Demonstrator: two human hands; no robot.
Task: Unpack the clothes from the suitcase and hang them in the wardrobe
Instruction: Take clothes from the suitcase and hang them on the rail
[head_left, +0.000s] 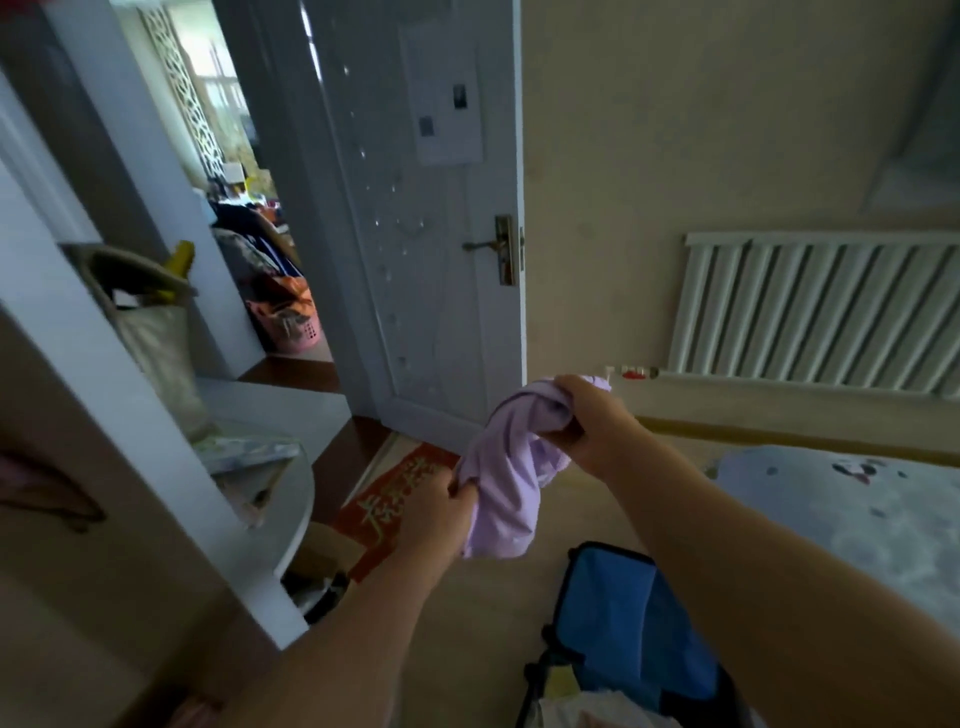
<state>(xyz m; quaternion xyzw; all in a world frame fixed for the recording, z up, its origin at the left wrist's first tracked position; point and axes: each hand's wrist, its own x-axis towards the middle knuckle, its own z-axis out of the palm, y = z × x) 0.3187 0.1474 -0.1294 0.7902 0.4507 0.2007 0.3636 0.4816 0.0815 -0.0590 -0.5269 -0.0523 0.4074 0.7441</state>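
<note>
Head view, looking forward and down across a bedroom floor. Two bare forearms reach in from the bottom edge, and both hands hold one bunched lilac garment (506, 488) in the air, above the floor and apart from the suitcase. The right hand (587, 423) is higher, its fingers curled over the top of the cloth. The left hand (441, 499) is lower and pinches a fold at the garment's left edge. Gripped at two points, the cloth hangs twisted between them, which looks like a way to shake it out or find its neckline before hanging.

An open blue suitcase (618, 618) lies on the floor under the right forearm, with pale items showing at its lower edge. On the left stands what appears to be the white side of the wardrobe (130, 415). Inside it, dim and blurred, is what may be a hanger (57, 506).

Behind the hands are a white door (431, 234) standing ajar, a red doormat (395, 506) and a white radiator (810, 312) on the right wall. Neither hand holds a hanger, so hanging appears not yet begun.
</note>
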